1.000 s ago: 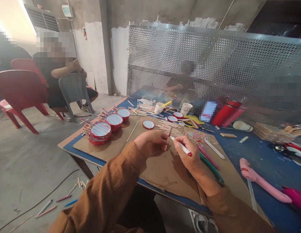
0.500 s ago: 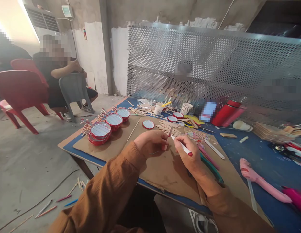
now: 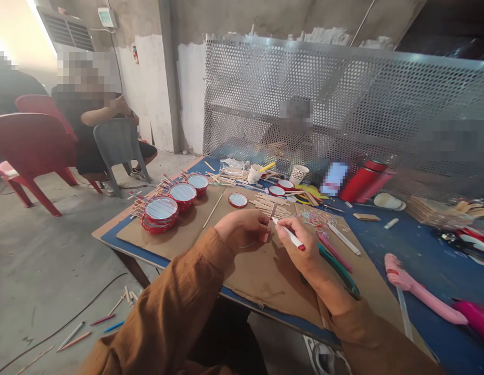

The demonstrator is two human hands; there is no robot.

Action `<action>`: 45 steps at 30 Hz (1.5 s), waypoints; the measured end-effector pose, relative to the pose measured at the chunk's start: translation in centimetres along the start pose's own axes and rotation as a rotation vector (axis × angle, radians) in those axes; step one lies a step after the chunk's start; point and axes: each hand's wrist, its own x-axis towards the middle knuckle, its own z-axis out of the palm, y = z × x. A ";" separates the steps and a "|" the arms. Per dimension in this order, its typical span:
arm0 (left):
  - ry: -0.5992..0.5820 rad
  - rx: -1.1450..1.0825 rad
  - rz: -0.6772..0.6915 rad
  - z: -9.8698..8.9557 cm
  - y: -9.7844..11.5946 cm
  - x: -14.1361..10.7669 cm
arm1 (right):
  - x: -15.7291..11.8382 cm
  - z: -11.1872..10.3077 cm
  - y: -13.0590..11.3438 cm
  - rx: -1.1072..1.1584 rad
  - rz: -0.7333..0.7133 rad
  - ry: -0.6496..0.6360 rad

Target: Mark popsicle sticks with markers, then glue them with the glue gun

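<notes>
Between the fingers of my left hand (image 3: 247, 226) is a flat wooden craft stick (image 3: 273, 210), held upright with a reddish face toward me. My right hand (image 3: 298, 242) grips a white marker (image 3: 292, 237) with a red end; its tip meets the edge of the stick. Both hands are above a brown cardboard sheet (image 3: 261, 281). Just beyond them lie a pile of loose craft sticks (image 3: 271, 204) and a small round red-rimmed piece (image 3: 238, 200). Right of the pile are tangled coloured rubber bands (image 3: 314, 216).
Stacked red-rimmed drums (image 3: 161, 209) with sticks stand at the left. Paper cups (image 3: 255, 173), a phone (image 3: 334, 178) and a red bottle (image 3: 363, 180) line the back. A pink glue gun (image 3: 421, 291) and green-handled tool (image 3: 339, 268) lie right. A person (image 3: 93, 114) sits far left.
My right hand and the marker have shifted slightly left along the craft stick. The left hand keeps its hold almost unmoved.
</notes>
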 end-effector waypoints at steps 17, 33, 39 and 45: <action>-0.031 -0.095 0.022 0.1 -0.2 0.3 | -0.2 -0.1 0.4 0.005 0.046 0.050; -0.021 -0.068 0.018 0.0 0.0 0.0 | -0.1 -0.1 -0.4 -0.021 0.071 0.036; -0.028 -0.091 0.021 0.1 -0.1 0.1 | 0.0 -0.1 -0.8 -0.008 0.062 0.096; -0.033 -0.118 0.017 0.0 -0.2 0.1 | -0.1 0.0 -0.6 0.004 0.056 0.047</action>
